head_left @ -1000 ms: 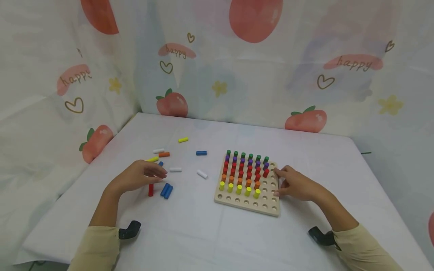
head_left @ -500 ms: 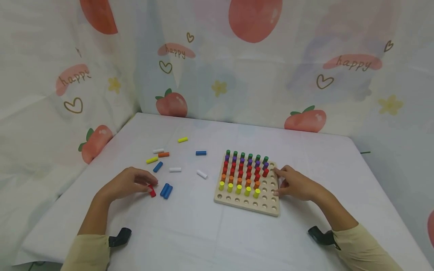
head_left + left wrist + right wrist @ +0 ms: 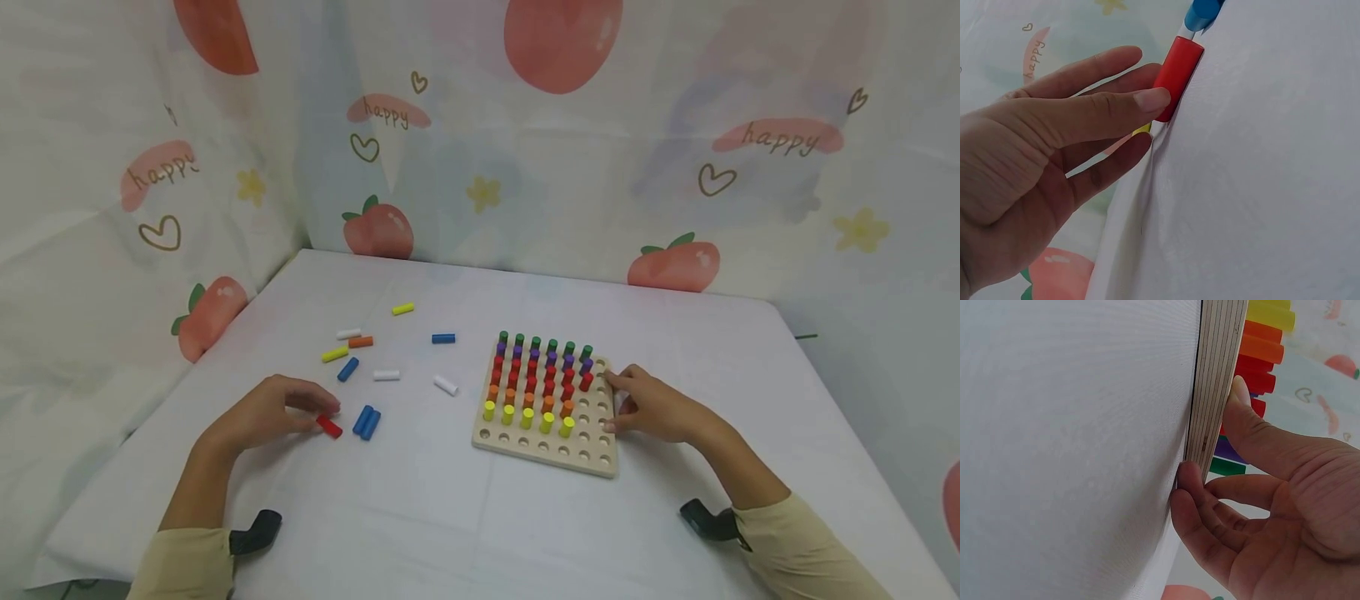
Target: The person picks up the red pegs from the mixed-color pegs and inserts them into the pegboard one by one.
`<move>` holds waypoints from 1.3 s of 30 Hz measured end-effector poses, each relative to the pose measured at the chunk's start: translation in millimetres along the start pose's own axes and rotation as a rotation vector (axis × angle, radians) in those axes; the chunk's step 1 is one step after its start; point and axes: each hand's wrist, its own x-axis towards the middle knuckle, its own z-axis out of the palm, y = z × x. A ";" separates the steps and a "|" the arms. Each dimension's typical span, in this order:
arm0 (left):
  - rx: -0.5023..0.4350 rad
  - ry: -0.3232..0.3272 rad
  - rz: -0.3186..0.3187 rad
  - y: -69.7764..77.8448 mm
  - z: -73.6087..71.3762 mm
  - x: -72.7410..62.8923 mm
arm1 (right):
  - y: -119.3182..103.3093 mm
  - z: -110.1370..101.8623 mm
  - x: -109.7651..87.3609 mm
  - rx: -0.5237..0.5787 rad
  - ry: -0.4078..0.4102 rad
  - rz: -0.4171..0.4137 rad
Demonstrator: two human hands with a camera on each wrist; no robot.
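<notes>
My left hand (image 3: 273, 408) holds a red peg (image 3: 329, 427) low over the left part of the table. In the left wrist view the thumb lies on the near side of the red peg (image 3: 1179, 72), with fingers behind it. At the right edge of the wooden pegboard (image 3: 517, 450), my right hand (image 3: 660, 408) grips the rim, thumb on top and fingers at the side, as the right wrist view shows. Rows of green, purple, red, orange and yellow pegs (image 3: 528, 418) stand upright in the board; its front row and right column have bare holes.
Two blue pegs (image 3: 367, 422) lie side by side just right of my left hand. Farther back are loose pegs: blue (image 3: 348, 369), yellow (image 3: 335, 355), orange (image 3: 361, 342), and white (image 3: 387, 376). A white peg (image 3: 446, 385) lies near the board. Patterned cloth (image 3: 480, 150) hangs behind the table.
My left hand has moved left and toward me and taken hold of the red peg, which has turned from pointing straight ahead to slanting. The right hand stays on the board.
</notes>
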 end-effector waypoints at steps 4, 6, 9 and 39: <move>0.005 -0.011 0.020 -1.1 0.3 1.0 | 0.3 0.5 0.4 -0.002 -0.001 -0.001; 0.009 -0.018 0.025 -1.3 0.2 1.4 | 0.2 0.9 0.9 -0.001 -0.002 0.002; 0.017 -0.026 0.041 -2.0 -0.4 2.1 | 0.7 1.5 1.5 0.003 -0.006 -0.001; -0.089 0.101 0.052 7.4 3.5 14.9 | -1.4 0.5 -0.8 -0.002 -0.008 0.018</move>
